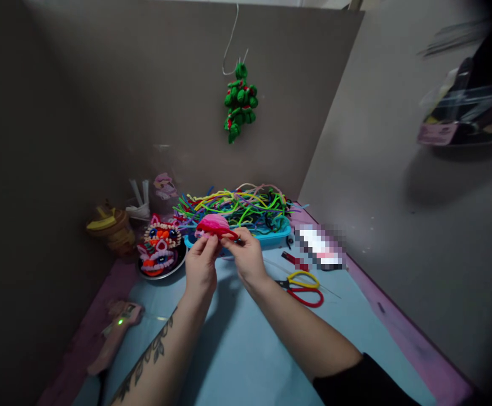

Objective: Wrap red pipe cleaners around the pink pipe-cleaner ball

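Note:
A pink and red fuzzy craft piece (214, 224) is held up near the middle of the view, in front of a blue tray. My left hand (202, 260) pinches its lower edge from the left. From the right, my right hand (244, 252) grips the red edge between thumb and fingers. The two hands are close together above the blue mat. Behind the piece, many coloured pipe cleaners (250, 206) lie heaped in the blue tray (267, 242).
Scissors (303, 288) and a red object (294, 261) lie right of my hands. At left are a round dish (163, 275) with fuzzy animal faces, a brown cup (113, 228) and a pink glue gun (117, 335). A green ornament (241, 104) hangs behind.

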Demonstrator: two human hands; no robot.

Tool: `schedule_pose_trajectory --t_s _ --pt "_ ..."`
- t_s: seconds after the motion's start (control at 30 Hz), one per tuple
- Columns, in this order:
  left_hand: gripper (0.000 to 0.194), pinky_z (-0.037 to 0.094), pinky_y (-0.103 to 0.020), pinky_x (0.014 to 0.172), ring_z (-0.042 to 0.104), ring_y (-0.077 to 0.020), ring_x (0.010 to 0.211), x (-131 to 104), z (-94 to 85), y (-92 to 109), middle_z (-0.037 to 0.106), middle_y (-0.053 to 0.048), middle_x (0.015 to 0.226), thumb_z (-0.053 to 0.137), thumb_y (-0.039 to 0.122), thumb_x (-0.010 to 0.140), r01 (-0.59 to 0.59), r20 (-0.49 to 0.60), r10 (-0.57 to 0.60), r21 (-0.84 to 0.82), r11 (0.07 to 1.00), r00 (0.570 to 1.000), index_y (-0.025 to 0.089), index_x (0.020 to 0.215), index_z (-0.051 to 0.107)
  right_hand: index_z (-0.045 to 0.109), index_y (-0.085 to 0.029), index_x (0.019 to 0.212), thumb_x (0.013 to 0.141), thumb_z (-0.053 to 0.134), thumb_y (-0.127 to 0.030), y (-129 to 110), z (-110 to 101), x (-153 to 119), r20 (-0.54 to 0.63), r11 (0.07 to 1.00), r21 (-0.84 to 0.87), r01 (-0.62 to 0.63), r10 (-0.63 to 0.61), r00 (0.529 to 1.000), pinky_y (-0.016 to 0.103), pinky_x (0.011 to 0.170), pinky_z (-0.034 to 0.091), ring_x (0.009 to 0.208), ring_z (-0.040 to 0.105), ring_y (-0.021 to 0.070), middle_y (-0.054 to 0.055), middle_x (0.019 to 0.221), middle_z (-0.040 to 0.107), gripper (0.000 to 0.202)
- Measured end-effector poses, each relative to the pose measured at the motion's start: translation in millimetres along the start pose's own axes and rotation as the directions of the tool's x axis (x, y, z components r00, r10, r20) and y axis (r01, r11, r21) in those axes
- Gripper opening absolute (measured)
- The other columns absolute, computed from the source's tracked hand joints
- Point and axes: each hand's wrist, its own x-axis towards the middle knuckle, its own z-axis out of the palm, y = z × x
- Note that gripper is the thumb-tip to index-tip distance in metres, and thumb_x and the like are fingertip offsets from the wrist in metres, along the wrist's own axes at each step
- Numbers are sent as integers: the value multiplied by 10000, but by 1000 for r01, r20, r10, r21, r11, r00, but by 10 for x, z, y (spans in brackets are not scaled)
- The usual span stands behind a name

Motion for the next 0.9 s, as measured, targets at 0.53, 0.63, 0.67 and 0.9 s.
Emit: schedule_pose_trajectory --t_s 0.53,0.63,0.67,0.9 --pt "218 478 -255 699 587 -120 659 -44 -29 16 666 -17 708 739 336 653 -152 58 142 214 965 988 143 743 696 576 -178 658 749 636 -373 -157 -83 22 136 997 14 -81 78 988 230 533 387 547 464 101 -31 583 535 223" --pt "197 458 -231 679 566 -112 651 -33 -55 18 646 -4 684 720 329 678 -201 69 190 282 938 979 143 736 693 627 -182 838 749 644 -332 -172 -98 22 127 990 -139 35 -17 992 248 581 423 624 506 122 -2 709 584 176" --pt "183 442 -213 652 545 -102 631 -32 -64 27 622 9 651 711 324 689 -230 74 218 326 917 973 144 709 684 624 -186 927 745 651 -310 -201 -111 16 95 969 -216 119 -101 990 260 609 435 666 520 132 12 771 595 222" --pt "149 413 -207 611 520 -116 613 -142 -47 45 628 7 657 642 294 742 -364 212 297 583 726 931 158 740 702 659 -227 1001 845 554 -202 -443 -216 -15 335 604 -517 606 -508 793 339 802 442 860 529 186 56 883 631 189"
